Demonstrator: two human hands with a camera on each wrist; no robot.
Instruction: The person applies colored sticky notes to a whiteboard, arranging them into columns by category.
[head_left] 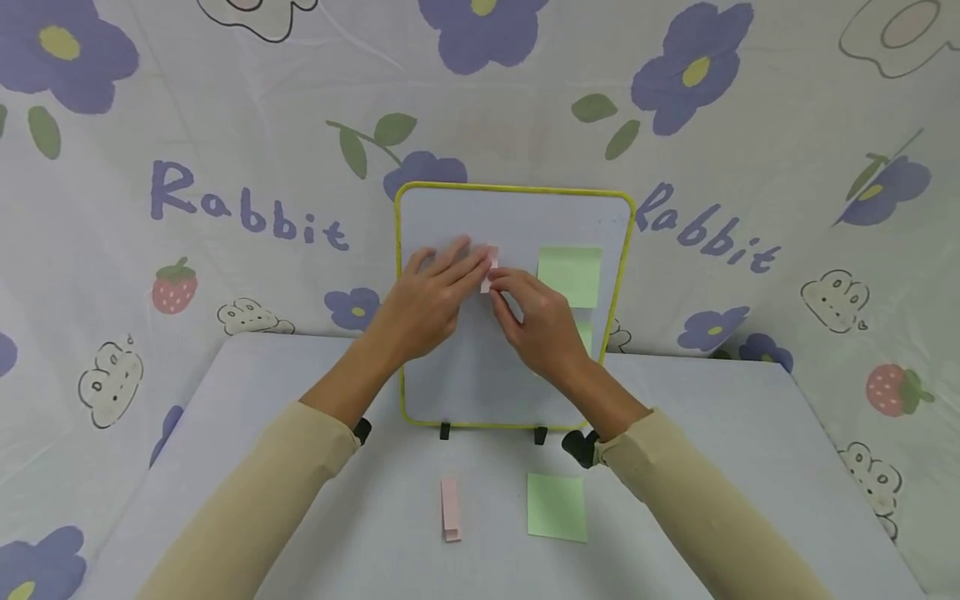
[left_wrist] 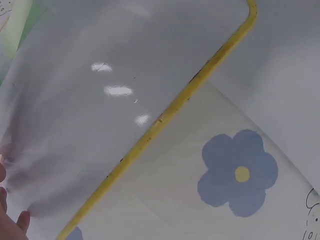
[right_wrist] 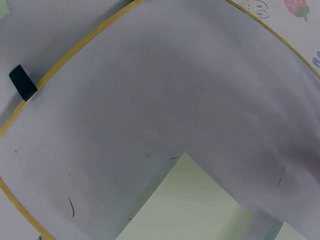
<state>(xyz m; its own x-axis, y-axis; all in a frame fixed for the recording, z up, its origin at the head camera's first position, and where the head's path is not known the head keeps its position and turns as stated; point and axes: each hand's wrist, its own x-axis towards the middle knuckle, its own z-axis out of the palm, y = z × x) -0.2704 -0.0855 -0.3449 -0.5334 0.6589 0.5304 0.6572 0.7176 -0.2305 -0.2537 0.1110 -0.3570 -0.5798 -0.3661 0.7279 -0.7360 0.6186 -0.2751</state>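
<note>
A whiteboard [head_left: 480,383] with a yellow frame stands on the table, tilted back. High on its middle is a narrow pink sticky note [head_left: 485,285]. My left hand [head_left: 426,307] presses the note's upper part with its fingers stretched out. At the note's lower right edge my right hand [head_left: 546,323] pinches it between thumb and forefinger; the exact contact is partly hidden. A green sticky note [head_left: 570,279] is stuck at the board's right side. Below it, another green note [head_left: 584,335] is partly covered by my right hand. The left wrist view catches only some left fingertips [left_wrist: 23,220].
On the table before the board lie a pink strip of sticky notes [head_left: 450,504] and a green square sticky note [head_left: 557,508]. Two black feet [head_left: 540,435] support the board's lower edge. Behind hangs a patterned cloth [head_left: 262,125] with flowers and "Rabbit" lettering.
</note>
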